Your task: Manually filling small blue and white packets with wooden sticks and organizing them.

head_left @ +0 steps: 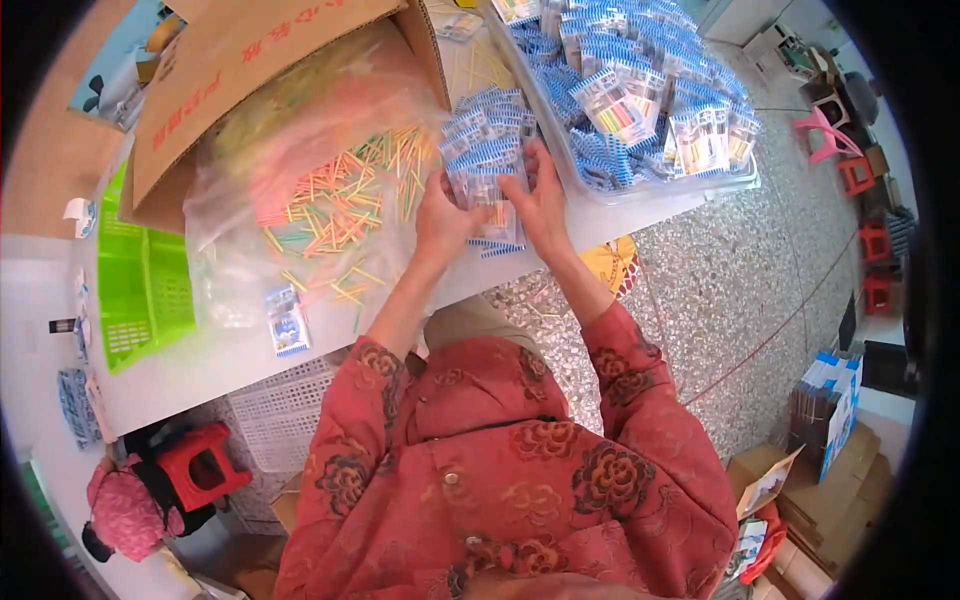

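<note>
Red flowered sleeves (pixel 520 470) fill the near edge, both forearms running far toward the table. Left hand (pixel 441 222) and right hand (pixel 541 200) close in from either side on 1 stack of small blue-and-white packets (pixel 487 165); fingers (pixel 519 187) curl over the stack's edges, gripping it between both palms. Stack sits on the white table (pixel 230 355), near its right end, just short of the clear tray.

Clear plastic tray (pixel 600 190), far right of the hands: heaped with more packets (pixel 650 90) of the same kind, coloured sticks showing through their windows.

Left of the hands: loose coloured sticks (pixel 340 215), pink, green, yellow, spread inside a clear plastic bag (pixel 300 140) that spills from an open cardboard box (pixel 230 70).

Near-left on the table: 1 single packet (pixel 288 322) lying alone. Farther left: green plastic basket (pixel 140 275).

Under the table: white crate (pixel 275 410), red stool (pixel 200 465).

Right side, on the speckled floor (pixel 720 300): red and pink stools (pixel 850 150) far off, cardboard cartons (pixel 830 490) near.
</note>
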The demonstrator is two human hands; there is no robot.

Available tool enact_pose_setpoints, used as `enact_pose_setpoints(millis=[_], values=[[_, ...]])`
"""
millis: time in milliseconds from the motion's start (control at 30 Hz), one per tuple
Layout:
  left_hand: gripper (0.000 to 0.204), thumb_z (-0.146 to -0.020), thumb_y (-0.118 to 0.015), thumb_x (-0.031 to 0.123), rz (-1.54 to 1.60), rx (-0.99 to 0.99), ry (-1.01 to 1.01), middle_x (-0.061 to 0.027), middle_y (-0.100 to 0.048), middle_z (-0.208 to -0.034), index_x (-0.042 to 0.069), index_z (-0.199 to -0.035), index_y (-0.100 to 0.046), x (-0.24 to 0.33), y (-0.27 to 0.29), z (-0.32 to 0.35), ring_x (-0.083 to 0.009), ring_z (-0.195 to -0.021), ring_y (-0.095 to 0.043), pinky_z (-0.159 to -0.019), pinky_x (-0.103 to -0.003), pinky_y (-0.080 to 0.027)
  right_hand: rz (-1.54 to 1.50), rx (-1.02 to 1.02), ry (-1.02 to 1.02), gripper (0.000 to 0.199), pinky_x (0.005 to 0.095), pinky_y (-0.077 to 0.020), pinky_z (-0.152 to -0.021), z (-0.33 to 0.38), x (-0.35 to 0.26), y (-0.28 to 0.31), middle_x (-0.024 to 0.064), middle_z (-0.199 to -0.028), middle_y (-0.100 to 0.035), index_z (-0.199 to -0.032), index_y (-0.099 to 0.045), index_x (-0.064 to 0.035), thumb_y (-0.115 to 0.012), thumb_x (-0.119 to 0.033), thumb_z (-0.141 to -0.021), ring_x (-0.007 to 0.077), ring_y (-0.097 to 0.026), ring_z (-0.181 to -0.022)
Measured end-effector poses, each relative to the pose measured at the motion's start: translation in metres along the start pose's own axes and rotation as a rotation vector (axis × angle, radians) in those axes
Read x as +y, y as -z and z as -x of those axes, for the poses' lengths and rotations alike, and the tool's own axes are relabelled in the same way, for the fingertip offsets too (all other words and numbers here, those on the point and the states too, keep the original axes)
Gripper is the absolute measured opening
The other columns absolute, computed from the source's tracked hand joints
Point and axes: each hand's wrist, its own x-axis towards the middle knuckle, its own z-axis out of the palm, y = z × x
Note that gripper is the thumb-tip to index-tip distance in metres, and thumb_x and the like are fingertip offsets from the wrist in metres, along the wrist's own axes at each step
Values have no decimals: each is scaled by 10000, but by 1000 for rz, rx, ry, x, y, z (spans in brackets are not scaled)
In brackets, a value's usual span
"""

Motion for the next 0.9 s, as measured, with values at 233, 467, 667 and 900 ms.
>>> enact_pose_setpoints(millis=[233, 467, 667, 900], values=[[710, -613, -775, 11, 30, -79, 41, -98, -600, -1026, -39, -1219, -409, 7, 4, -4, -162, -898, -600, -774, -284, -498, 131, 105, 138, 595, 362, -353, -979, -3, 5, -11, 214, -1222, -477, -1278, -369, 52, -631, -199, -806, 303, -467, -1149], [718, -603, -783, 20, 19, -86, -38, -92, -578, -1056, -22, -1219, -417, 0, 2, -10, -149, -932, -575, -802, -281, -485, 103, 128, 93, 624, 366, -344, -994, -7, 15, -12, 245, -1249, -455, -1288, -349, 68, -629, -216, -808, 319, -456, -1168], [769, -591, -787, 18, 15, -66, -75, -71, -559, -1049, -21, -1244, -383, -9, -2, -15, -133, -873, -561, -755, -258, -484, -304, 51, -48, 640, 349, -371, -969, -17, 19, -9, 201, -1235, -466, -1291, -347, 66, -656, -182, -788, 261, -463, -1149], [767, -592, -792, 32, -33, -52, -107, -43, -546, -1000, -11, -1241, -385, -4, -4, -12, -88, -759, -504, -653, -232, -458, -301, -77, -199, 425, 285, -447, -834, -22, 17, 1, 77, -1083, -576, -1184, -464, 17, -625, -133, -820, 137, -554, -940]])
